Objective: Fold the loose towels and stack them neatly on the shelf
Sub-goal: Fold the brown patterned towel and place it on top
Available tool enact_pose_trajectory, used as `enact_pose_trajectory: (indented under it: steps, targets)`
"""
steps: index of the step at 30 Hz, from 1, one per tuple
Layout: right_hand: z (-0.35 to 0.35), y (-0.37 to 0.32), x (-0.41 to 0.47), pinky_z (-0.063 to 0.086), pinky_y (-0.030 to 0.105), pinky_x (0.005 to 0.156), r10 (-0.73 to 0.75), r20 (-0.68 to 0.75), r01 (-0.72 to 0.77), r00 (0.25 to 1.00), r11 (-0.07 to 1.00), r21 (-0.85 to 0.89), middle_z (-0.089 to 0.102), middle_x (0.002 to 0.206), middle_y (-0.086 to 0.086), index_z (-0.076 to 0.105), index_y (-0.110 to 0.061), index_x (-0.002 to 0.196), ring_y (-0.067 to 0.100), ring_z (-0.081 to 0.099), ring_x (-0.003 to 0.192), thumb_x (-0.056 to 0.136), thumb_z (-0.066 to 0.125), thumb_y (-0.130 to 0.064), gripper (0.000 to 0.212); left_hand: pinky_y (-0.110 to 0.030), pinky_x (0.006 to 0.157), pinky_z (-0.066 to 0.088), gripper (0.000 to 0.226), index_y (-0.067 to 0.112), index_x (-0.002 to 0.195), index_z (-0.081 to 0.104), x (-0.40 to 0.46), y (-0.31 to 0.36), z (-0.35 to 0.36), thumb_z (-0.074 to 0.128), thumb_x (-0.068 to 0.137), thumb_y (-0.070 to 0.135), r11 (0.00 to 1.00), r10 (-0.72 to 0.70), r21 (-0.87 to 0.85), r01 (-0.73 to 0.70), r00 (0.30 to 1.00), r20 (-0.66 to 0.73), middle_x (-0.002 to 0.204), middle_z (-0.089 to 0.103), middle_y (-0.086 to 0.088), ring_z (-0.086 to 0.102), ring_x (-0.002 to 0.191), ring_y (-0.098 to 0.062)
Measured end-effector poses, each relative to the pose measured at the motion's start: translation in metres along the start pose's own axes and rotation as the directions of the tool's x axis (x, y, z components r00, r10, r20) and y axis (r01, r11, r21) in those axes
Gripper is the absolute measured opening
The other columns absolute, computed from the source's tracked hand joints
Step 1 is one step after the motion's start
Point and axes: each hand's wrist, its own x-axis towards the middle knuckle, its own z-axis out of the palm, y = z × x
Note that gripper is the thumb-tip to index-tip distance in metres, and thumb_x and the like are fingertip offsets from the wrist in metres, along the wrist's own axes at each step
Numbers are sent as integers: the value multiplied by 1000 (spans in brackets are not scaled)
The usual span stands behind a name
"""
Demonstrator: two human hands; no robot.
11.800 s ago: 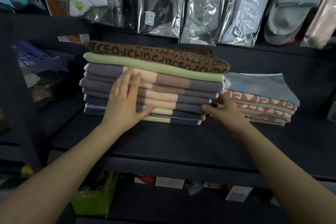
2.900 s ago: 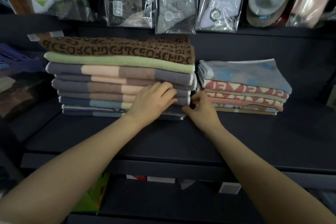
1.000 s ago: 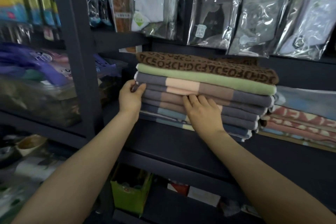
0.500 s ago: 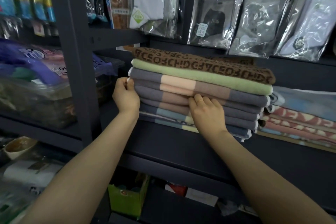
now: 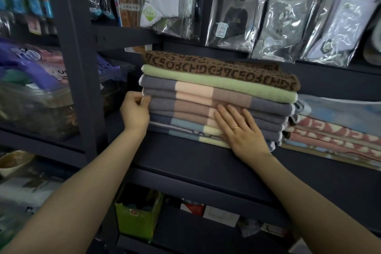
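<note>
My left hand (image 5: 135,112) pinches the left end of a grey striped towel in the tall towel stack (image 5: 216,101), thumb and fingers curled on the fold. My right hand (image 5: 240,130) lies flat, fingers straight, pressed against the stack's front edges and holding nothing. The stack rests on the dark shelf (image 5: 195,159); a brown lettered towel (image 5: 222,70) tops it, a green towel (image 5: 216,83) beneath. A 2nd, lower pile (image 5: 334,130) sits just beside it to the right. Bagged goods (image 5: 233,12) hang above.
</note>
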Motion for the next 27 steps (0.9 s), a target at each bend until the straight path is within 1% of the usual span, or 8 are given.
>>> enact_pose_trajectory:
  steps: [4, 7, 9, 12, 14, 15, 23, 27]
  targets:
    - [-1, 13, -19, 28, 42, 110, 47, 61, -49, 997, 999, 23, 36, 147, 6, 28, -12, 143, 26, 41, 132, 85, 45, -9, 61, -26, 73, 42, 6, 13, 90, 53, 3, 6, 3, 54, 92, 19, 999, -37, -10, 36, 995, -89, 81, 54, 8, 53, 79, -10]
    - [-13, 17, -27, 30, 49, 105, 83, 56, -95, 995, 964, 248, 39, 144, 17, 40, -6, 138, 36, 44, 128, 80, 61, 2, 63, -30, 88, 39, 36, 10, 121, 44, -9, 5, 9, 40, 97, 36, 938, -320, -150, 314, 947, -22, 117, 51, -5, 50, 110, -22]
    - [-21, 21, -37, 35, 48, 103, 324, 78, -327, 943, 852, 409, 39, 141, 22, 43, -1, 133, 39, 43, 126, 73, 74, -7, 67, -31, 96, 33, 55, 14, 138, 31, -17, -4, 5, 33, 95, 50, 897, -409, -150, 415, 910, 75, 136, 42, -5, 43, 121, -23]
    - [-27, 23, -50, 28, 40, 108, 696, 390, -733, 604, 292, 614, 22, 148, 18, 23, -6, 142, 31, 25, 135, 74, 77, -19, 88, -21, 88, 33, 59, 22, 138, 33, -27, -12, -2, 48, 90, 52, 935, -285, -140, 325, 926, 249, 129, 46, 8, 45, 110, -9]
    - [-24, 26, -50, 37, 40, 103, 608, 686, -746, 400, -219, 629, 33, 142, 11, 26, -13, 139, 26, 37, 127, 75, 76, -21, 82, -10, 78, 34, 62, 24, 137, 35, -34, -11, -2, 62, 84, 43, 955, -194, -163, 246, 940, 281, 116, 46, 18, 46, 96, 5]
    - [-20, 29, -50, 43, 39, 97, 547, 752, -707, 368, -361, 609, 44, 134, 11, 32, -13, 133, 25, 46, 120, 76, 75, -19, 71, -8, 78, 35, 64, 24, 136, 36, -36, -11, 0, 67, 82, 38, 965, -140, -176, 194, 950, 280, 114, 48, 20, 47, 94, 9]
    - [-6, 42, -65, 45, 27, 61, 621, 682, -749, 387, -219, 625, 60, 95, 8, 46, -10, 110, 16, 55, 74, 82, 69, -18, 37, -26, 90, 40, 67, 14, 133, 38, -28, -18, 7, 74, 76, 15, 998, -25, -43, 41, 944, 329, 123, 51, 5, 49, 111, -11]
    - [-2, 53, -64, 44, 20, 56, 642, 651, -736, 405, -193, 649, 61, 93, 1, 52, -10, 112, 13, 57, 77, 85, 65, -19, 31, -21, 81, 39, 59, 13, 128, 41, -30, -19, 20, 72, 78, 16, 999, 16, 24, -24, 957, 290, 114, 52, 7, 51, 102, -10]
